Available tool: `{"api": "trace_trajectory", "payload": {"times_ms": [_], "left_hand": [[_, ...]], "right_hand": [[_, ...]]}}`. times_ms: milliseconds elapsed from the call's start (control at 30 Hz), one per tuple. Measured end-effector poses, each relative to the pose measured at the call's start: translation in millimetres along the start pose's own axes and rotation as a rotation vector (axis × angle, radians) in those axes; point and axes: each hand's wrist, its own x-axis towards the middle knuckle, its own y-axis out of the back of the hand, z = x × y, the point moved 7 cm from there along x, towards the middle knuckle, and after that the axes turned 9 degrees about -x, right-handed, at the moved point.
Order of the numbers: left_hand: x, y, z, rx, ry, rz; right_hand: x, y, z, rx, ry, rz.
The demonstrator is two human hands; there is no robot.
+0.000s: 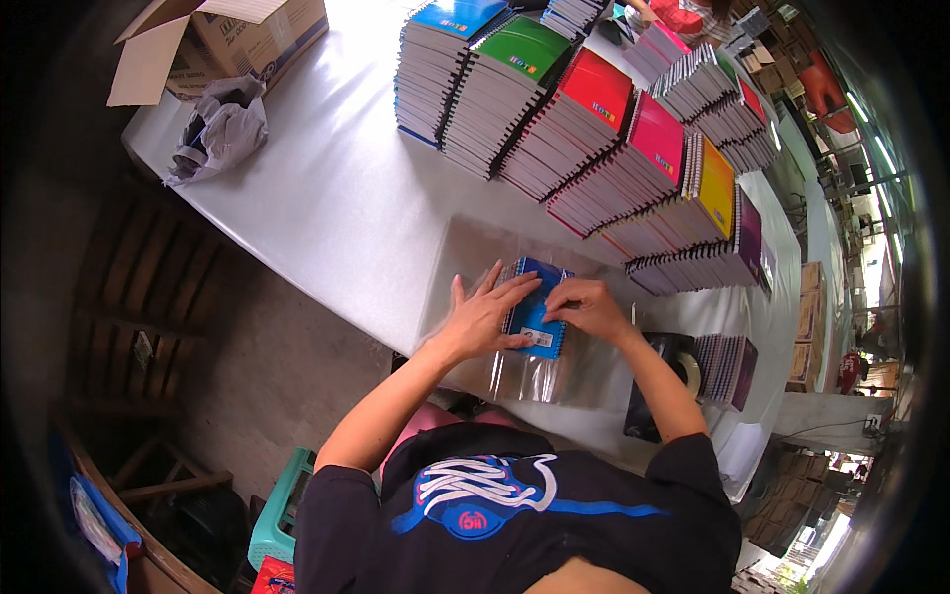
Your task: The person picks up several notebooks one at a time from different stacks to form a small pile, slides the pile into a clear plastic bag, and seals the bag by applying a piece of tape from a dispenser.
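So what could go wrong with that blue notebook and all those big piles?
The notebook piles stand tall and close together, so a bump might tip one into the next. The blue notebook has spiral binding at its side, which could snag the clear plastic spread around it. And the black tape dispenser is right beside the right forearm, so it might get knocked.

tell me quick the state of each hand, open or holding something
Left hand: open, fingers spread, on the blue notebook.
Right hand: fingers curled over the notebook; whether they pinch anything cannot be told.
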Motion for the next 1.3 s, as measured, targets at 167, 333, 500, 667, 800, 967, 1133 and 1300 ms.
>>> {"api": "trace_trajectory", "payload": {"times_ms": [167, 333, 500, 667, 800, 967, 1133, 1300], "left_hand": [[12.3, -10.4, 4.4, 0.082, 0.029, -0.108], [15.4, -16.1, 10.9, 0.082, 0.083, -0.140], [17.1, -28.0, -2.4, 0.065, 0.062, -0.118], [12.3, -10.7, -17.4, -0.626, -0.197, 0.342], [24.2, -16.7, -26.7, -0.268, -0.090, 0.329], [20.5, 9.9, 7.0, 0.157, 0.093, 0.075], [27.7, 2.0, -11.0, -0.282, 0.064, -0.003], [29.2, 6.0, -5.5, -0.264, 0.094, 0.015]], "right_hand": [[-0.9, 8.1, -0.6, 0.121, -0.056, 0.065], [6.8, -4.2, 0.0, 0.228, -0.161, 0.015], [12.1, -12.9, -12.1, -0.100, -0.070, -0.069], [21.3, -9.6, -35.8, -0.371, -0.112, -0.099], [22.3, -4.1, -44.4, -0.604, -0.040, -0.035], [-29.1, -23.9, -34.2, -0.613, -0.090, 0.108], [-162.2, -118.6, -70.6, -0.440, -0.096, -0.047], [-282.3, 26.6, -81.9, -0.405, -0.672, 0.909]]}}
